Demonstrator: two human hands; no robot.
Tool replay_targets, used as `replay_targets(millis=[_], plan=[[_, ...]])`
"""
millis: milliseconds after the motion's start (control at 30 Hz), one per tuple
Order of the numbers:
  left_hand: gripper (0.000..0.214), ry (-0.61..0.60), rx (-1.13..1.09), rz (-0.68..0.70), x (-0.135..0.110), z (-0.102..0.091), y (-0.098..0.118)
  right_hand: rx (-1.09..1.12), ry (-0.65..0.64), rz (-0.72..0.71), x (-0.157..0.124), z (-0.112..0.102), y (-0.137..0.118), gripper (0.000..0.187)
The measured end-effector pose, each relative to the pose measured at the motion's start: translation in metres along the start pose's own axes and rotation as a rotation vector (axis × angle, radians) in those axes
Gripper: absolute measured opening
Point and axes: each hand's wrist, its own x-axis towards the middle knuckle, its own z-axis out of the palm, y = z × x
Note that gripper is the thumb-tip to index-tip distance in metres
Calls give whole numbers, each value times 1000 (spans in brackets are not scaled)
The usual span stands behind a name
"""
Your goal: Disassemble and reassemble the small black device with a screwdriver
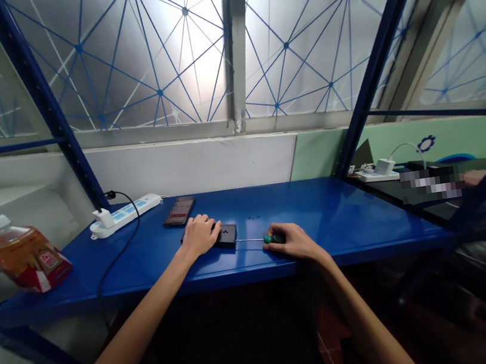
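Note:
A small black box (227, 235) lies on the blue shelf, with a pale mark on its upper face. My left hand (200, 236) is over its left part, fingers bent round it and pressing it to the surface; that part of the box is hidden. In my right hand (294, 240) is a screwdriver (268, 239) with a green and black handle, held between thumb and fingers. Its thin metal shaft points left, and the tip meets the right side of the box. Several tiny dark specks (254, 218) lie behind the shaft, too small to name.
A phone (179, 211) lies behind my left hand. Further left are a white power strip (128, 215) with a black cable and a bottle of orange-brown drink (25, 255). Blue metal posts (377, 60) frame the desk (319, 207). At the right, another person's hand (475, 177) shows.

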Motion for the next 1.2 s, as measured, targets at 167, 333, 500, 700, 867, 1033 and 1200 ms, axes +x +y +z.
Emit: replay_targets(millis=[167, 333, 500, 700, 867, 1033, 1200], plan=[[43, -15, -14, -15, 0, -3, 1, -59, 68, -18, -6, 3, -4, 41], [42, -16, -17, -13, -1, -2, 0, -69, 76, -29, -8, 3, -7, 42], [42, -4, 1, -10, 0, 1, -1, -62, 84, -60, -11, 2, -10, 35], [41, -17, -10, -13, 0, -1, -1, -52, 87, -65, -11, 3, -5, 33], [43, -25, 13, -16, 0, -1, -1, -100, 104, -84, -10, 4, -6, 34], [44, -32, 12, -7, 0, -4, -1, -119, 141, -159, -14, 4, -7, 35], [43, -43, -4, -24, 0, -6, -1, -123, 107, -180, -15, 0, -7, 36]])
